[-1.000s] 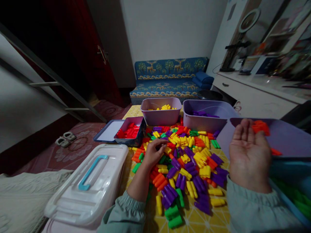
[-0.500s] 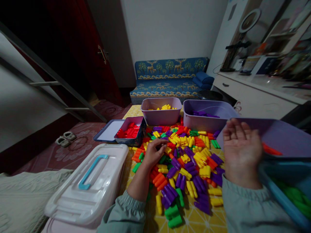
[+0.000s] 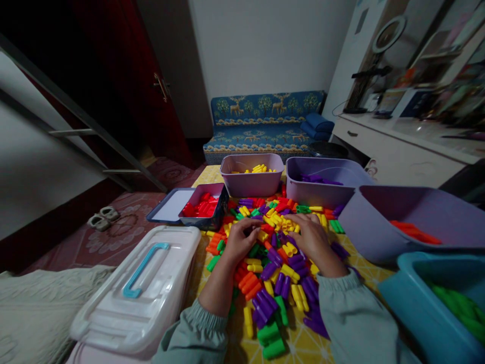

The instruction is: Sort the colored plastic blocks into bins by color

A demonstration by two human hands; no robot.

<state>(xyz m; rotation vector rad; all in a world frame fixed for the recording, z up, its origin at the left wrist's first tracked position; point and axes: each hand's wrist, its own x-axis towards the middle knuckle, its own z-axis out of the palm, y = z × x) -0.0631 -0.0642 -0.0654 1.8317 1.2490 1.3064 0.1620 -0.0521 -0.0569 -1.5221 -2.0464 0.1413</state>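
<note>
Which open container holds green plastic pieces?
The turquoise plastic tub at lower right: green plastic pieces lie inside, while the other open ones hold yellow, purple, orange or red.

Your right hand (image 3: 310, 237) left the right-hand purple bin (image 3: 359, 227), where it had been palm up a second earlier, and went palm down over the pile of pieces (image 3: 279, 283), nearer your left hand (image 3: 240, 240). Orange pieces (image 3: 415, 232) lay in that bin, unblocked. Your right sleeve (image 3: 359, 318) uncovered the teal bin's (image 3: 405, 293) near side.
</note>
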